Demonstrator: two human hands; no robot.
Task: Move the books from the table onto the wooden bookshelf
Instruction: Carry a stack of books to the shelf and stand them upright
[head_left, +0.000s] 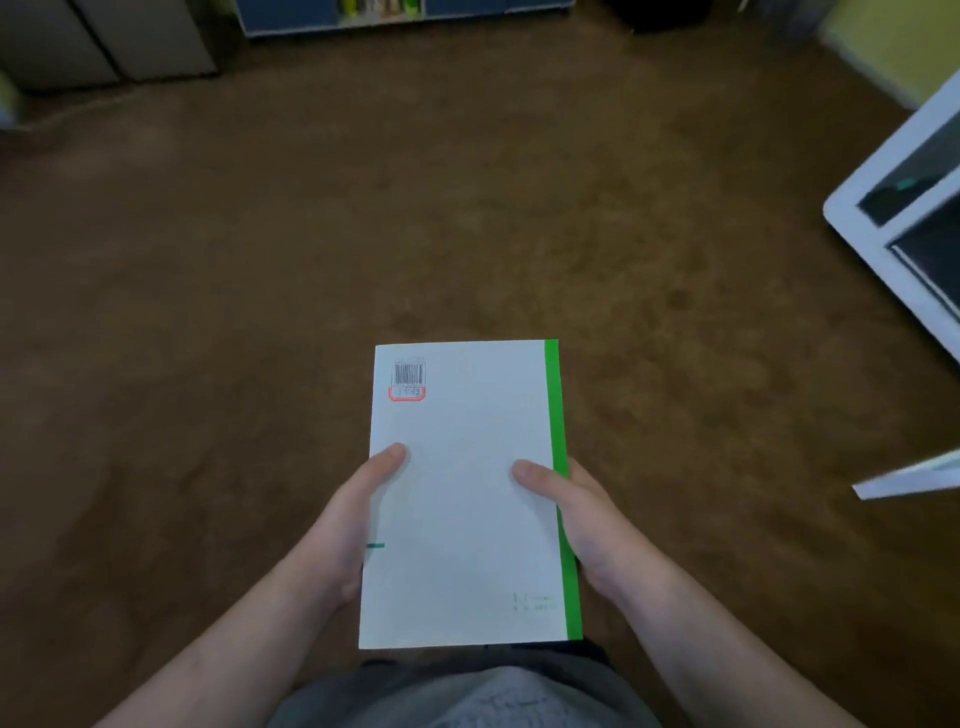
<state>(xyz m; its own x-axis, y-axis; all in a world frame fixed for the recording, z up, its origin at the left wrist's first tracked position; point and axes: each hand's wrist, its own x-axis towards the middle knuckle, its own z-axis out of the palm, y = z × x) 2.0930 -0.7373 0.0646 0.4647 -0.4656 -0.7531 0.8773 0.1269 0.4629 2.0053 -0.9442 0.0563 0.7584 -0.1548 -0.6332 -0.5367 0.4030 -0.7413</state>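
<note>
A white book (462, 509) with a green strip along its right edge and a barcode sticker at its top left lies flat in front of me, above the brown carpet. My left hand (353, 519) grips its left edge, thumb on the cover. My right hand (582, 514) grips the right edge by the green strip, thumb on top as well. The fingers of both hands are hidden under the book. No wooden bookshelf or table with books is clearly in view.
Brown carpet (467, 208) fills most of the view. A white-framed piece of furniture (893, 234) juts in at the right edge. Grey cabinets (104, 47) stand at the far left, and a blue low unit (405, 15) runs along the far wall.
</note>
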